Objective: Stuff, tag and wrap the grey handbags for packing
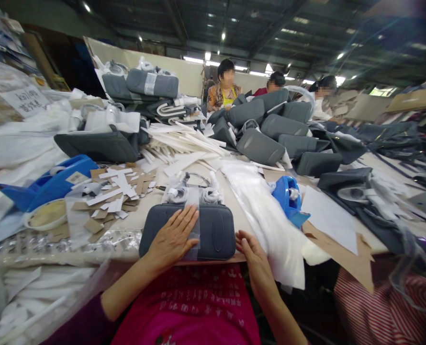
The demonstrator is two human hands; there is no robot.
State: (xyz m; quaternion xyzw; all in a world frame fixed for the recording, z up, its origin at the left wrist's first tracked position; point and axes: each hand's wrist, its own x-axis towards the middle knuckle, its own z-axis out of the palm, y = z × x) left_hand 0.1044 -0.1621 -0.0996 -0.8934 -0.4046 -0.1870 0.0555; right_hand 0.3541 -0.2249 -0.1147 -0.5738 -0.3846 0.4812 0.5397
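Observation:
A dark grey handbag (218, 227) lies at the table's front edge before me. Its handles and straps (211, 194), wrapped in white and clear plastic, stick out at the far side. A strip of clear tape (194, 235) runs over the bag's middle and onto the wrapped part. My left hand (173, 234) rests flat on the bag's left half, its fingertips and thumb on the tape. Beside the right end of the bag is my right hand (255, 254), fingers loosely bent and apart, holding nothing. Whether its fingertips touch the bag is hard to tell.
Blue tape dispensers (51, 179) stand left and right (286, 199). Cardboard and white paper pieces (119, 189) lie left of the bag. White foam sheets (259, 211) are on its right. Grey bags (270, 124) pile up at the back, where several people sit.

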